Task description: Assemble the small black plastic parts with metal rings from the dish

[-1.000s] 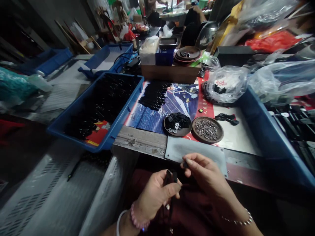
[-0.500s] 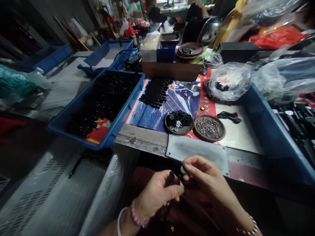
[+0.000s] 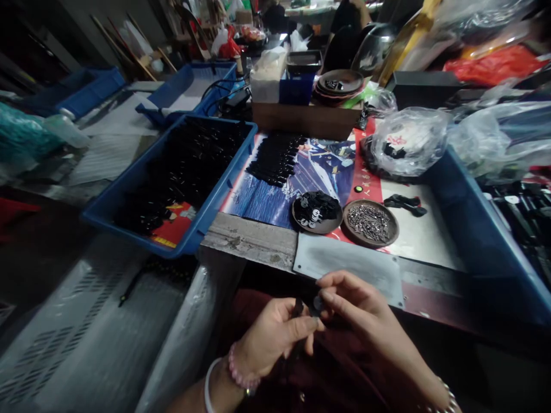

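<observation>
We list: one black strap (image 3: 298, 308), near centre, pinched in our left hand (image 3: 275, 331); one disc (image 3: 318, 303), pinched in our right hand (image 3: 359, 307), seemingly unfixed; spare discs (image 3: 315, 214) remaining; far row of black pieces (image 3: 275, 160), finish unclear.

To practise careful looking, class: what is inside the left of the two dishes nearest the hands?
The dish holds a heap of small black pieces; some pale discs show towards the front. The heap covers the bottom, so anything beneath is hidden.
</observation>
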`<state>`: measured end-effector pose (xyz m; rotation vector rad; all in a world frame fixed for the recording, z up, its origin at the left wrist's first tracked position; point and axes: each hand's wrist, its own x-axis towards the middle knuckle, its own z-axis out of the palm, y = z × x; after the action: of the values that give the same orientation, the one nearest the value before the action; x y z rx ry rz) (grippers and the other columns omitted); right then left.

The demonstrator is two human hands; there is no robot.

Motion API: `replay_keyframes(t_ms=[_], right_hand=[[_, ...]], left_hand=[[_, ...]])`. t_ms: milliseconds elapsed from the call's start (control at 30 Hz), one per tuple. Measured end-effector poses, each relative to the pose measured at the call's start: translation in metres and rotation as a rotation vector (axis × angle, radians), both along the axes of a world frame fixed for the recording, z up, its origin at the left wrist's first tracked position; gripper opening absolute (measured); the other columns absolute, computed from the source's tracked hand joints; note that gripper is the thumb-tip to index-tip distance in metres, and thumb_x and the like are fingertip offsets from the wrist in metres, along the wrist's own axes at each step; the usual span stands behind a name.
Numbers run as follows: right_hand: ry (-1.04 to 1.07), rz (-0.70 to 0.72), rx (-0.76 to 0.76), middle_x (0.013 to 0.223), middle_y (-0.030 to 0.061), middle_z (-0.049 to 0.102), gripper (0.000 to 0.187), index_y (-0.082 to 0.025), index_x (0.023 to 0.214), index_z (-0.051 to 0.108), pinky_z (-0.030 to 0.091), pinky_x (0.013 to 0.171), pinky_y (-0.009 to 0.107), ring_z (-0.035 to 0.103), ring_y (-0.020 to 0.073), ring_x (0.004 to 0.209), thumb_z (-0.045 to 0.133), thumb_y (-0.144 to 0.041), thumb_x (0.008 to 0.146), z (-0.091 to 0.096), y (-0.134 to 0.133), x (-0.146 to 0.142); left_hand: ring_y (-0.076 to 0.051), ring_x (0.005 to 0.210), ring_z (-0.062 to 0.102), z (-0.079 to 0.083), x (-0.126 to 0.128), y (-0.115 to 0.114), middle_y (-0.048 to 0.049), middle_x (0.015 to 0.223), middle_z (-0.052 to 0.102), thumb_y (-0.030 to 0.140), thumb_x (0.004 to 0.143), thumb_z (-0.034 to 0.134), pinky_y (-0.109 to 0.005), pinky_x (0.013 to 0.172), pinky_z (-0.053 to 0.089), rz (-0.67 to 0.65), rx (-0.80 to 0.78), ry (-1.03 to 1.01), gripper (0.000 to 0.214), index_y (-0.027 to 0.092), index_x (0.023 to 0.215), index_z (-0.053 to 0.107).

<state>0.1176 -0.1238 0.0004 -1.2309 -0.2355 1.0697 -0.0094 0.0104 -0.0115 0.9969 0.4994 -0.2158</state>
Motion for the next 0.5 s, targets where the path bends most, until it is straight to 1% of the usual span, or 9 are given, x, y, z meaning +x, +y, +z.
replay_keyframes(t_ms=[100, 233, 333, 433, 500], right_hand=[[-0.035, 0.060, 0.007, 0.075, -0.0005, 0.065, 0.021, -0.020, 0.098, 0.063, 0.049, 0.058, 0.020, 0.063, 0.0107, 0.063, 0.071, -0.037, 0.089, 0.003, -0.001, -0.004], [-0.098, 0.112, -0.016, 0.075, -0.0017, 0.062, 0.020, -0.021, 0.099, 0.061, 0.046, 0.057, 0.020, 0.060, 0.0107, 0.063, 0.068, -0.038, 0.091, 0.005, -0.003, -0.007], [-0.148, 0.169, -0.047, 0.078, -0.0005, 0.062, 0.021, -0.022, 0.103, 0.059, 0.046, 0.060, 0.023, 0.058, 0.0128, 0.066, 0.064, -0.040, 0.093, 0.004, -0.006, -0.008], [-0.310, 0.251, -0.107, 0.086, 0.0019, 0.063, 0.018, -0.023, 0.105, 0.059, 0.047, 0.065, 0.026, 0.057, 0.0159, 0.074, 0.057, -0.040, 0.097, 0.005, -0.007, -0.008], [-0.403, 0.283, -0.133, 0.086, 0.0017, 0.062, 0.017, -0.024, 0.104, 0.059, 0.046, 0.066, 0.026, 0.055, 0.0160, 0.075, 0.055, -0.039, 0.098, 0.005, -0.007, -0.008]], left_hand=[[-0.004, 0.041, 0.038, -0.001, -0.001, 0.001, 0.0002, 0.059, 0.060, 0.048, 0.080, 0.074, -0.020, 0.036, 0.016, -0.003, 0.013, -0.004, 0.037, 0.012, 0.079, 0.069], [-0.004, 0.038, 0.033, 0.000, -0.002, 0.005, 0.0017, 0.056, 0.060, 0.047, 0.081, 0.072, -0.020, 0.036, 0.017, -0.058, 0.038, 0.038, 0.034, 0.012, 0.079, 0.068], [-0.005, 0.040, 0.035, 0.002, -0.004, 0.009, 0.0017, 0.056, 0.061, 0.043, 0.081, 0.073, -0.020, 0.038, 0.019, -0.090, 0.074, 0.065, 0.032, 0.013, 0.075, 0.066], [-0.005, 0.040, 0.035, 0.002, -0.005, 0.013, 0.0016, 0.057, 0.061, 0.043, 0.082, 0.071, -0.020, 0.038, 0.020, -0.140, 0.100, 0.065, 0.031, 0.013, 0.076, 0.065], [-0.004, 0.039, 0.033, 0.001, -0.006, 0.015, 0.0016, 0.058, 0.062, 0.043, 0.083, 0.070, -0.020, 0.039, 0.020, -0.167, 0.115, 0.068, 0.031, 0.014, 0.077, 0.064]])
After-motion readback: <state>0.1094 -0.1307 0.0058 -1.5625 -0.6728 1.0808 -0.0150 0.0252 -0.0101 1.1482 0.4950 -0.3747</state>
